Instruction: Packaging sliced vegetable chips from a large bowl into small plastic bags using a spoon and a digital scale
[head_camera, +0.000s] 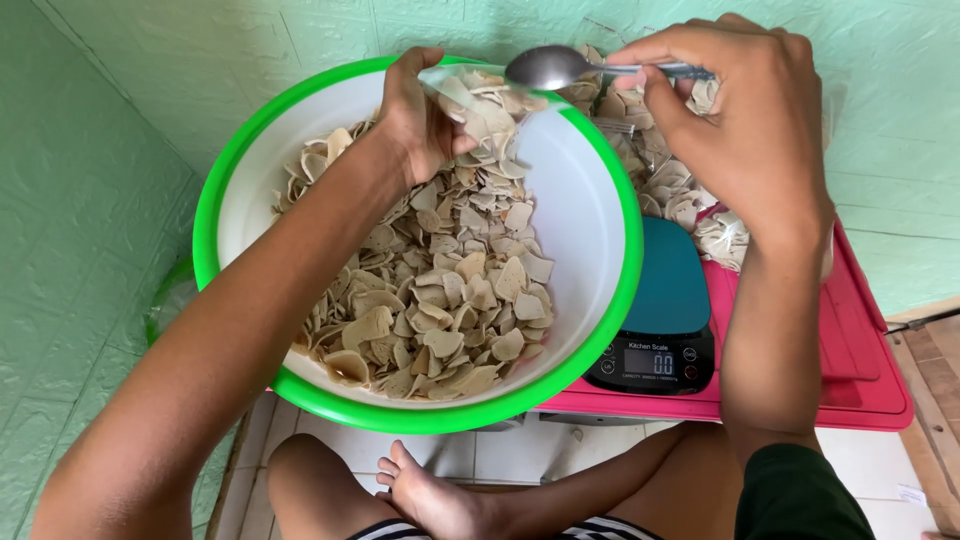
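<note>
A big white bowl with a green rim (600, 200) holds many pale beige chips (440, 300). My left hand (420, 115) reaches over the bowl's far side and grips a clear plastic bag (490, 110) partly filled with chips, holding its mouth. My right hand (745, 125) is above and to the right, pinching the handle of a metal spoon (550, 68). The spoon's bowl hovers at the bag's opening and looks bare.
A small kitchen scale (665, 310) with a teal platform and lit display sits on a low pink table (865, 350). Filled clear bags of chips (690, 200) lie behind the scale. Green walls surround; my crossed legs and bare foot (420, 490) rest on white floor tiles.
</note>
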